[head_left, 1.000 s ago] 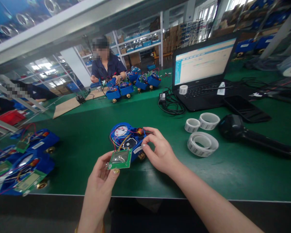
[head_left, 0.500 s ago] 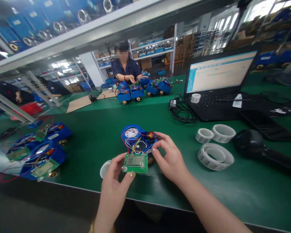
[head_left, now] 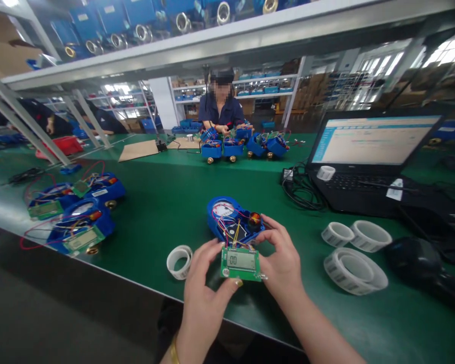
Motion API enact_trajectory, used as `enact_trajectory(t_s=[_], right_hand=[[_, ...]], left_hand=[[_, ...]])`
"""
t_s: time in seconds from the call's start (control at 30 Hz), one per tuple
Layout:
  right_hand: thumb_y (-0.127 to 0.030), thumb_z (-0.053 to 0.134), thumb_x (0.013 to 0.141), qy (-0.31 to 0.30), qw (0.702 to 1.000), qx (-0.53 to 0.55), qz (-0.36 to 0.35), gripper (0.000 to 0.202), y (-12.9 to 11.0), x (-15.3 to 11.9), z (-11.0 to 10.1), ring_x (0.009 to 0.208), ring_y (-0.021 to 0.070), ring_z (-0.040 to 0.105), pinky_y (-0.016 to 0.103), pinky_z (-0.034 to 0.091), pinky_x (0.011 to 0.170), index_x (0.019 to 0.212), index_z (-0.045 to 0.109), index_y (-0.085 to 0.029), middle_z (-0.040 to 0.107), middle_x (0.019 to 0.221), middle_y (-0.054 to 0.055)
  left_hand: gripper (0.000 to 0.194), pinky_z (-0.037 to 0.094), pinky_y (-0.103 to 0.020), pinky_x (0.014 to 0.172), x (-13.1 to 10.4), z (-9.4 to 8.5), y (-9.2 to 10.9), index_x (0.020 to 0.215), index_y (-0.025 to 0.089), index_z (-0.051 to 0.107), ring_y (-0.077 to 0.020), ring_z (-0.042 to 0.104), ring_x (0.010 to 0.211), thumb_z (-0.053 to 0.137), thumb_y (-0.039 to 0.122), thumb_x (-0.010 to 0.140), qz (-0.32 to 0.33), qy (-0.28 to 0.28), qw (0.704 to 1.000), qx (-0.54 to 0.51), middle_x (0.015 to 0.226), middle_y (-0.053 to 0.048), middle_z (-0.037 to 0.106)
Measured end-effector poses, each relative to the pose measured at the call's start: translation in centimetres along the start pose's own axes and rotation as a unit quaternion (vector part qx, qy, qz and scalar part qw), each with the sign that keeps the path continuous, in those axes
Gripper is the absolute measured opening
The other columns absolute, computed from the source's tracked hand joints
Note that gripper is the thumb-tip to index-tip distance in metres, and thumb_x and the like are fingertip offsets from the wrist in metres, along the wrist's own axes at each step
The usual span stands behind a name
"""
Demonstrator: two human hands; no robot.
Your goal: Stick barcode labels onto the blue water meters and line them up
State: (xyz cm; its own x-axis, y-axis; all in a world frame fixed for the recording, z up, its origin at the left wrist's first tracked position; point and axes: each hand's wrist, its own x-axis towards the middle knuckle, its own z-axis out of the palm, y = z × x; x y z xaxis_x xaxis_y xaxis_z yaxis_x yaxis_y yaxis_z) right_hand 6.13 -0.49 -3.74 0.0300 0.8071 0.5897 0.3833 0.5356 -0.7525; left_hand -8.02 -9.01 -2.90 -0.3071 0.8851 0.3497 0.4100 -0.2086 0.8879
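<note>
My left hand is closed on a green circuit board with a small LCD, pinching its left side and lower edge. The display shows digits that look like "00". Thin coloured wires run from the board to an open blue meter housing lying on the table just behind it. Inside the housing are a white round disc and a copper-coloured coil. My right hand grips the right end of this housing; its thumb is partly hidden behind the board.
Several similar blue units with loose boards lie at left. A label roll sits by my left hand; more label rolls, a black scanner and a laptop stand right. A co-worker sits opposite behind more blue units.
The view has swung, so the table's contents appear shifted right. The display now shows different digits. My right thumb has moved behind the board. The label roll by my left hand shows more fully.
</note>
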Motion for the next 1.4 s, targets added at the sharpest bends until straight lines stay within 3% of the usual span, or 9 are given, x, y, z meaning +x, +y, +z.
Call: enact_trajectory(t_s=[0.23, 0.43, 0.63, 0.9, 1.13, 1.4], right_hand=[[-0.028, 0.065, 0.076, 0.004, 1.0, 0.003, -0.004, 0.015, -0.1, 0.2, 0.0, 0.111, 0.0279, 0.055, 0.043, 0.046, 0.088, 0.071, 0.053, -0.021, 0.057, 0.12, 0.014], [-0.028, 0.064, 0.076, 0.006, 1.0, 0.005, -0.001, 0.015, 0.0, 0.2, 0.1, 0.112, 0.0281, 0.054, 0.044, 0.046, 0.087, 0.073, 0.051, -0.022, 0.057, 0.118, 0.013], [-0.036, 0.074, 0.069, 0.018, 0.997, 0.036, 0.067, 0.039, 0.7, 0.4, 0.2, 0.101, 0.027, 0.058, 0.04, 0.048, 0.075, 0.086, 0.041, -0.024, 0.062, 0.111, 0.01], [-0.032, 0.068, 0.079, -0.019, 0.999, 0.032, -0.008, 0.023, 0.7, 0.9, -0.5, 0.103, 0.0257, 0.056, 0.036, 0.051, 0.071, 0.098, 0.058, -0.024, 0.059, 0.111, 0.009], [-0.025, 0.063, 0.084, -0.027, 0.999, 0.019, -0.043, 0.013, 0.9, 1.0, -0.8, 0.105, 0.0254, 0.056, 0.044, 0.051, 0.085, 0.097, 0.063, -0.024, 0.059, 0.112, 0.009], [-0.025, 0.06, 0.086, -0.026, 0.998, 0.005, -0.049, 0.011, 0.9, 1.0, -0.8, 0.104, 0.0256, 0.057, 0.045, 0.052, 0.085, 0.096, 0.063, -0.024, 0.059, 0.112, 0.01]], left_hand=[[0.045, 0.039, -0.045, 0.105, -0.1, 0.2, -1.2, 0.12, 0.029, 0.053, -0.0259, 0.048, 0.122, 0.066, 0.023, 0.078, 0.006, -0.004, 1.0, 0.001, 0.131, -0.006, 0.05], [0.041, 0.039, -0.046, 0.104, -0.1, 0.1, -1.7, 0.118, 0.026, 0.054, -0.0276, 0.048, 0.122, 0.066, 0.025, 0.079, 0.017, 0.006, 1.0, 0.003, 0.131, -0.009, 0.05], [0.043, 0.039, -0.047, 0.104, -0.1, -0.1, -2.3, 0.119, 0.028, 0.052, -0.0284, 0.046, 0.124, 0.067, 0.027, 0.079, 0.021, 0.008, 1.0, 0.007, 0.134, -0.009, 0.047], [0.044, 0.038, -0.047, 0.104, 0.0, -0.2, -2.5, 0.119, 0.029, 0.052, -0.0287, 0.046, 0.123, 0.069, 0.03, 0.079, 0.02, 0.001, 1.0, -0.007, 0.135, -0.008, 0.046], [0.043, 0.039, -0.048, 0.103, -0.1, -0.2, -2.5, 0.119, 0.03, 0.052, -0.0285, 0.046, 0.123, 0.068, 0.032, 0.079, 0.016, -0.003, 1.0, -0.006, 0.133, -0.008, 0.047], [0.044, 0.04, -0.047, 0.103, -0.2, -0.2, -2.5, 0.119, 0.031, 0.053, -0.0283, 0.047, 0.123, 0.069, 0.034, 0.078, 0.019, 0.004, 1.0, -0.007, 0.133, -0.007, 0.048]])
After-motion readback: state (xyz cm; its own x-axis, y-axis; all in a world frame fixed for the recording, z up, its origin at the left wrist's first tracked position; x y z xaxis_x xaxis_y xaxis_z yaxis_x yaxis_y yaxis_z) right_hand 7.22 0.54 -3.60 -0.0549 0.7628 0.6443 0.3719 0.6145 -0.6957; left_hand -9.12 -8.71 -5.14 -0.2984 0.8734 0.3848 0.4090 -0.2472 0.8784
